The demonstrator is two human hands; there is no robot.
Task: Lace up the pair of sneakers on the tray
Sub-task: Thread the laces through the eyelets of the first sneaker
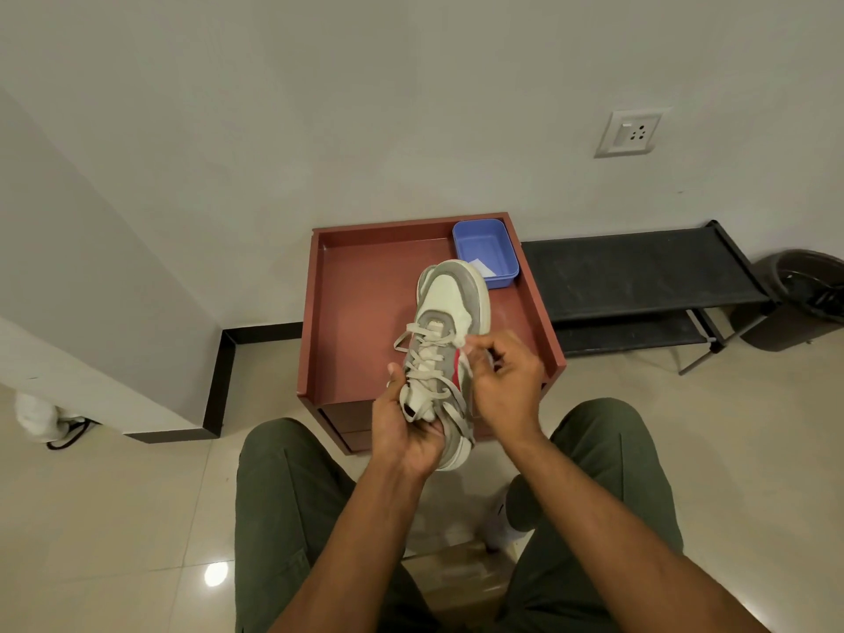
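A grey and white sneaker (pixel 450 303) with a red side stripe is held above the near edge of the red-brown tray (pixel 361 312), toe pointing away from me. My left hand (pixel 404 431) grips its heel and tongue from the left. My right hand (pixel 500 381) pinches the pale lace (pixel 429 363) end at the sneaker's right side, near the eyelets. The lace crosses loosely over the tongue. A second white sneaker (pixel 500 525) shows partly on the floor between my knees.
A blue plastic tub (pixel 488 249) with a white slip stands in the tray's far right corner. A black shoe rack (pixel 639 285) stands to the right against the wall, and a dark bin (pixel 804 294) beyond it. A cardboard box (pixel 456 577) lies under my knees.
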